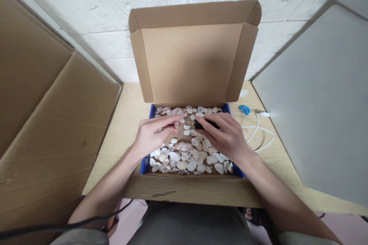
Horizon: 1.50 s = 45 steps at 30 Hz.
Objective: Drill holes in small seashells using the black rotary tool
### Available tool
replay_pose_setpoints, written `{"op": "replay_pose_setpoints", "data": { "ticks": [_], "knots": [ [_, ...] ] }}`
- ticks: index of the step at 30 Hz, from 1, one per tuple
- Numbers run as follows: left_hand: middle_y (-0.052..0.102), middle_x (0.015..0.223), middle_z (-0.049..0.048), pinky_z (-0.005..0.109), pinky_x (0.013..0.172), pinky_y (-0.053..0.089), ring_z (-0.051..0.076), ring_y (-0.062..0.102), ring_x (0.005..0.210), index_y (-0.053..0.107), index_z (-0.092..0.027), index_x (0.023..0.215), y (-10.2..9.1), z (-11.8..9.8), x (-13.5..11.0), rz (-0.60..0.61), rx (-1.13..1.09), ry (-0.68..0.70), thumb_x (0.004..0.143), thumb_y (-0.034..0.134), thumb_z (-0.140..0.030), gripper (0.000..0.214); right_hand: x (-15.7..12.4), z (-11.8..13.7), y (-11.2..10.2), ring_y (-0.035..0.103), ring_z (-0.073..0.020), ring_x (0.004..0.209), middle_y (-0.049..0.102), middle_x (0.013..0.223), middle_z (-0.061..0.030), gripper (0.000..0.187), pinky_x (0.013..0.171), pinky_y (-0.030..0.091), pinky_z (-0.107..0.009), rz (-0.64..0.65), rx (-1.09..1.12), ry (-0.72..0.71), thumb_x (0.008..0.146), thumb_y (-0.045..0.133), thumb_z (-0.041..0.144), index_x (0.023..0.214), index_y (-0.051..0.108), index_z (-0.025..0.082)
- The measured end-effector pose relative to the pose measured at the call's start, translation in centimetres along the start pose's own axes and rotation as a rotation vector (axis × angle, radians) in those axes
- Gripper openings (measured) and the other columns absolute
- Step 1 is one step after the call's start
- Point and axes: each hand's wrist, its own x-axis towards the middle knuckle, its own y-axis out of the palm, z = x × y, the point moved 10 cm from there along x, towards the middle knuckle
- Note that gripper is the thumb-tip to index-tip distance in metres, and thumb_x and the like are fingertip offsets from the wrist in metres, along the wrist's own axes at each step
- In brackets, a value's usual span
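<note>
A shallow cardboard box with blue sides (145,162) lies open on the wooden desk, its lid (192,61) standing up against the wall. Several white and speckled seashells (184,157) cover its floor. My left hand (152,134) reaches in from the left and pinches a small shell (176,124) between thumb and fingers. My right hand (224,134) comes in from the right, closed on a small black tool (205,124) whose tip points at that shell. A larger speckled shell (183,146) rests between both hands.
A large cardboard sheet (48,122) leans at the left. A grey panel (322,107) stands at the right. A white cable (260,132) and a small blue object (244,109) lie on the desk (123,122) right of the box. White brick wall behind.
</note>
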Motion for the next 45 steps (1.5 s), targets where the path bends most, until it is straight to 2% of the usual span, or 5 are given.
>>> {"op": "replay_pose_setpoints", "data": {
  "ticks": [9, 18, 27, 35, 45],
  "knots": [
    [0.077, 0.091, 0.0009, 0.025, 0.076, 0.062, 0.014, 0.073, 0.073, 0.073, -0.023, 0.104, 0.0, 0.0, 0.0, -0.002, -0.051, -0.013, 0.075, 0.066, -0.002, 0.036, -0.1, -0.1, 0.4, 0.06, -0.0165, 0.079, 0.069, 0.09, -0.0064, 0.027, 0.07, 0.049, -0.029, 0.022, 0.074, 0.006, 0.086, 0.062, 0.025, 0.111, 0.06, 0.017],
    [0.076, 0.1, 0.0011, 0.028, 0.073, 0.063, 0.016, 0.074, 0.078, 0.072, -0.026, 0.106, 0.5, 1.1, -0.5, 0.035, -0.058, -0.077, 0.079, 0.066, -0.011, 0.032, -0.5, -0.4, 0.9, 0.061, -0.0168, 0.074, 0.069, 0.087, -0.0064, 0.025, 0.064, 0.048, -0.029, 0.043, 0.129, 0.042, 0.088, 0.057, 0.026, 0.112, 0.061, 0.017],
    [0.077, 0.089, 0.0016, 0.03, 0.073, 0.063, 0.016, 0.074, 0.075, 0.073, -0.022, 0.104, 0.3, 1.4, -0.3, 0.002, -0.089, -0.115, 0.077, 0.068, -0.01, 0.031, -0.2, -0.1, 1.1, 0.06, -0.0167, 0.077, 0.07, 0.091, -0.0061, 0.026, 0.069, 0.048, -0.029, 0.071, 0.068, 0.001, 0.088, 0.06, 0.026, 0.112, 0.061, 0.016],
    [0.077, 0.093, 0.0004, 0.026, 0.068, 0.063, 0.014, 0.073, 0.071, 0.072, -0.025, 0.105, 0.5, 1.4, -0.5, 0.018, -0.104, -0.097, 0.077, 0.068, -0.009, 0.033, -0.2, -0.2, 0.0, 0.06, -0.0182, 0.081, 0.07, 0.093, -0.0071, 0.03, 0.071, 0.047, -0.031, -0.003, -0.026, 0.014, 0.084, 0.064, 0.022, 0.113, 0.06, 0.018],
    [0.077, 0.092, 0.0002, 0.023, 0.069, 0.062, 0.014, 0.073, 0.072, 0.073, -0.024, 0.103, 0.6, 1.5, -0.4, 0.035, -0.15, -0.137, 0.074, 0.067, -0.002, 0.037, -0.4, -0.2, 0.4, 0.06, -0.0162, 0.073, 0.068, 0.086, -0.0064, 0.029, 0.063, 0.047, -0.028, 0.006, 0.125, 0.016, 0.087, 0.059, 0.025, 0.115, 0.058, 0.016]
  ]
}}
